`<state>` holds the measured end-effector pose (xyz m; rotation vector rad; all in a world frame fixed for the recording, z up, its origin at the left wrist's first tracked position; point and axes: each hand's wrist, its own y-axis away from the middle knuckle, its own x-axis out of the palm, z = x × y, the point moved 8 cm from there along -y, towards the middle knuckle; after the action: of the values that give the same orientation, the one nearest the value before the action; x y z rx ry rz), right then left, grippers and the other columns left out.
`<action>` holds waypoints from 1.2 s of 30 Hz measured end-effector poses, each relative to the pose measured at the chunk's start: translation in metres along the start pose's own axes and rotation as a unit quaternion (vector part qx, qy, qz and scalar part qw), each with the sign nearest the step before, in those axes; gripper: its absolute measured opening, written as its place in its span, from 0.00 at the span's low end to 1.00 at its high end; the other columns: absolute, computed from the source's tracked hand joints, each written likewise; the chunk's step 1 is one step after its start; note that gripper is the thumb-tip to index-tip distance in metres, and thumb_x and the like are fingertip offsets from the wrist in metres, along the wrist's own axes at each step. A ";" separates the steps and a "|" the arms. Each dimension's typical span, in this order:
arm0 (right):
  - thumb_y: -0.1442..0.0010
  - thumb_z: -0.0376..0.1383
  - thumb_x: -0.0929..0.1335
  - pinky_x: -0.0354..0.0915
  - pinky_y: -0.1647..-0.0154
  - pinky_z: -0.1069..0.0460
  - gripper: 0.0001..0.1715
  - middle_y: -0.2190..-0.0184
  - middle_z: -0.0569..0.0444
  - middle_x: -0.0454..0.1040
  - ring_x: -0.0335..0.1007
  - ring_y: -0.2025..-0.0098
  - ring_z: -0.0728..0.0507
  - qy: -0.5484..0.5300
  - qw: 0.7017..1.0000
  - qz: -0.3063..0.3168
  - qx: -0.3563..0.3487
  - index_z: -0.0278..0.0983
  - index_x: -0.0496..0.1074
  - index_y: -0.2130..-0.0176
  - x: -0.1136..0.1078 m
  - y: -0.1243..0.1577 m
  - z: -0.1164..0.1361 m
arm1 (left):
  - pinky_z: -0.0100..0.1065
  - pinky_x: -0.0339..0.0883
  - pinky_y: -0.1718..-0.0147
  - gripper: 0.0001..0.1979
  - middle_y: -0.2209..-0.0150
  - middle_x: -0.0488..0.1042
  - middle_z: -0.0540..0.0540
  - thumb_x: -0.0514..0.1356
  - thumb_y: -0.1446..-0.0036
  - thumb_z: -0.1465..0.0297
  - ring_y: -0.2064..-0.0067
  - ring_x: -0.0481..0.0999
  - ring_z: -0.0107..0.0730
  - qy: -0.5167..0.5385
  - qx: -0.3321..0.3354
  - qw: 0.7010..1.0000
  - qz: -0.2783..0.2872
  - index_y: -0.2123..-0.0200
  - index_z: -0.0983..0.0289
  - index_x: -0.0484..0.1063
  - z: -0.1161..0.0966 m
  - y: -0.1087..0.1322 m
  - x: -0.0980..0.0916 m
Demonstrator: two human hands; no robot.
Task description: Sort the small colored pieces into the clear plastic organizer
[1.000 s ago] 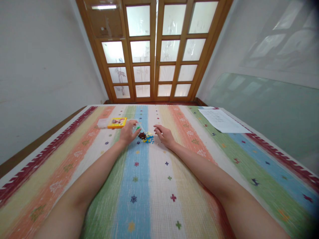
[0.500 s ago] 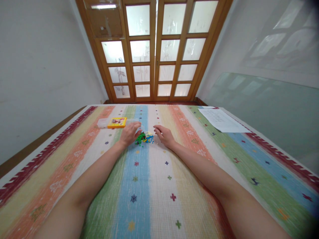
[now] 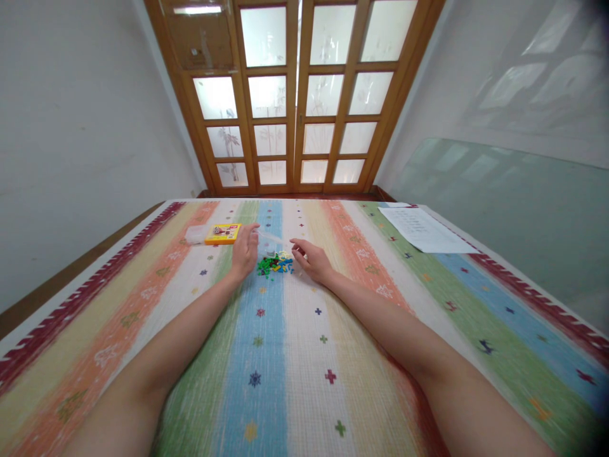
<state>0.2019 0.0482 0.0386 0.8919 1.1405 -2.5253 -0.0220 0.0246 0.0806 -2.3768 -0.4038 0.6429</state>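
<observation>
A small heap of loose toy building bricks (image 3: pixel 275 265), mostly green, blue and yellow, lies on the striped tablecloth between my hands. My left hand (image 3: pixel 245 251) stands at the heap's left, fingers stretched away from me and nothing seen in its grasp. Behind the heap, a see-through plastic piece (image 3: pixel 273 238) spans from beside my left fingers to my right fingertips; whether it is a bag or a lid is unclear. My right hand (image 3: pixel 311 259) rests at the heap's right, its fingers curled and seemingly pinching that plastic's edge.
Left of my left hand lies a yellow printed box (image 3: pixel 222 234) with a clear plastic case (image 3: pixel 196 234) against it. White paper sheets (image 3: pixel 423 230) lie at the far right of the tablecloth (image 3: pixel 309 406). Beyond the table stand wood-framed glass doors (image 3: pixel 297 95).
My left hand has turned upright and drawn slightly back from the bricks, uncovering more of them. The clear plastic now reaches across to my right fingertips. My right hand has barely moved.
</observation>
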 end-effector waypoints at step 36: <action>0.28 0.37 0.65 0.69 0.41 0.39 0.22 0.46 0.44 0.74 0.69 0.43 0.37 0.133 0.975 0.033 -0.177 0.45 0.69 0.37 0.001 0.002 0.039 | 0.31 0.76 0.71 0.15 0.61 0.75 0.53 0.64 0.45 0.66 0.67 0.75 0.30 0.303 -0.292 0.888 0.186 0.54 0.61 0.74 0.029 0.031 0.070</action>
<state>0.1847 0.0179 0.0568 1.1654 1.5494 -2.0964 0.0246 0.0459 0.0172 -3.0960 0.1768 -0.1310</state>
